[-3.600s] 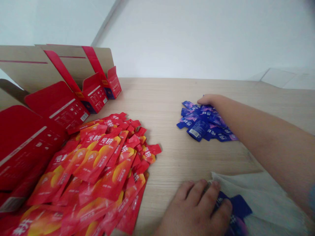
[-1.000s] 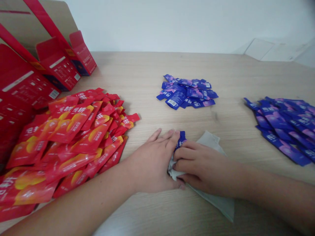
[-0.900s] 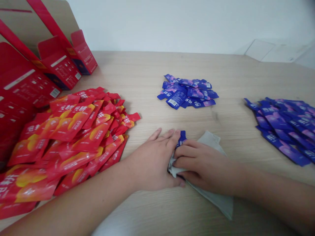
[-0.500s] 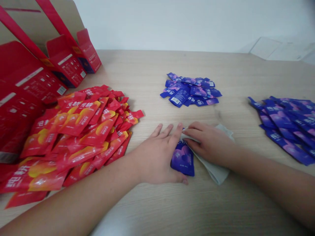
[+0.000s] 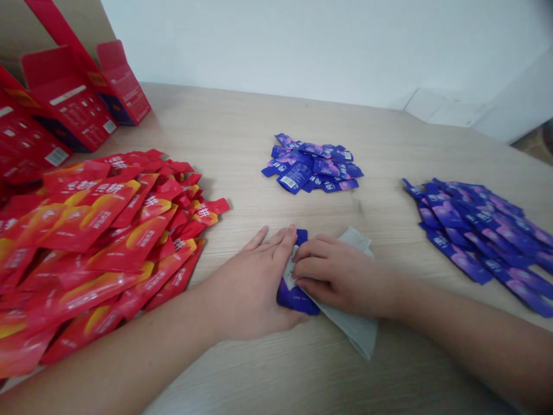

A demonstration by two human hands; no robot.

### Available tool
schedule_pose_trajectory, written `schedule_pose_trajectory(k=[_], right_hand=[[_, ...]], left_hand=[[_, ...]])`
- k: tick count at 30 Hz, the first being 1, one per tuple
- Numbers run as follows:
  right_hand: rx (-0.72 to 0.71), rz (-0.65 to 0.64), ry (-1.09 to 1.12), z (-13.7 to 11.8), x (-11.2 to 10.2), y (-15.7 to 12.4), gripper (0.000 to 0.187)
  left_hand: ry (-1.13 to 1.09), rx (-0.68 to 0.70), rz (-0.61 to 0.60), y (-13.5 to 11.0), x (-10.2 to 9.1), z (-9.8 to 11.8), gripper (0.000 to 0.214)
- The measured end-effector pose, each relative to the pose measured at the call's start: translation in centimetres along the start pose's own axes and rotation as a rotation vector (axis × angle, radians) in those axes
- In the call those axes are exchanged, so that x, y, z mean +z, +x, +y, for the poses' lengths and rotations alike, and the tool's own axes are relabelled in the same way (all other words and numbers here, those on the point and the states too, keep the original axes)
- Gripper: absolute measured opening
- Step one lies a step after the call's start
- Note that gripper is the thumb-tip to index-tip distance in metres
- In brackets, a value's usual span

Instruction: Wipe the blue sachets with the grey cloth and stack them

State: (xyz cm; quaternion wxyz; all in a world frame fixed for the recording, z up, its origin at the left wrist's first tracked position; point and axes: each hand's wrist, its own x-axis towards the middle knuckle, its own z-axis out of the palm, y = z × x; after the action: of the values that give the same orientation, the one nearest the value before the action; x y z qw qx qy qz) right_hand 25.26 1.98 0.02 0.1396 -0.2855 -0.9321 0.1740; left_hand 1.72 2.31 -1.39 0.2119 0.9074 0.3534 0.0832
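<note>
A purple-blue pouch [image 5: 298,304] lies flat on the table in front of me. My left hand [image 5: 253,291] rests on its left side, fingers stretched out and thumb at its lower edge, holding nothing. Bunched under the curled fingers of my right hand [image 5: 339,276] is a pale cloth [image 5: 356,328], pressed against the middle of the pouch. The rest of that cloth spreads out beneath the hand. Part of the pouch's face is hidden by the cloth and my fingers.
Red-orange pouches [image 5: 125,248] are heaped at the left, with red boxes [image 5: 71,112] behind them. A small purple pile [image 5: 313,164] lies ahead, and a larger purple pile [image 5: 479,230] at the right. A white wall [image 5: 268,46] borders the table's back.
My right hand has slid the cloth down over the pouch's printed middle, uncovering its top end. My left hand stays on the pouch. The view has shifted to the right.
</note>
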Motion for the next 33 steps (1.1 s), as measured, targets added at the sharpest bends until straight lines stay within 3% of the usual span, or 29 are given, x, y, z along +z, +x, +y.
schedule_pose_trajectory(k=[6,11,17,25,28,33], right_hand=[[0.231,0.122,-0.155,3.7,0.0,-0.2,0.013],[0.142,0.278,-0.157,2.5,0.0,-0.8,0.009],[-0.077,0.076,-0.033,-0.6,0.5,-1.1,0.014],[0.03,0.023,0.055,-1.4,0.7,-0.9,0.011],[0.07,0.047,0.06,-0.6,1.0,-0.5,0.014],[0.162,0.1,-0.023,2.8,1.1,0.0,0.016]], left_hand=[[0.025,-0.005,-0.003,0.0,0.0,0.2,0.124],[-0.016,-0.023,0.0,0.2,-0.1,0.3,0.128],[-0.071,-0.013,0.017,0.0,0.3,0.0,0.128],[-0.054,0.016,0.032,-0.2,0.8,-0.4,0.125],[-0.049,0.016,0.032,-0.1,0.8,-0.5,0.126],[-0.033,-0.019,0.016,-0.1,0.7,-0.2,0.132]])
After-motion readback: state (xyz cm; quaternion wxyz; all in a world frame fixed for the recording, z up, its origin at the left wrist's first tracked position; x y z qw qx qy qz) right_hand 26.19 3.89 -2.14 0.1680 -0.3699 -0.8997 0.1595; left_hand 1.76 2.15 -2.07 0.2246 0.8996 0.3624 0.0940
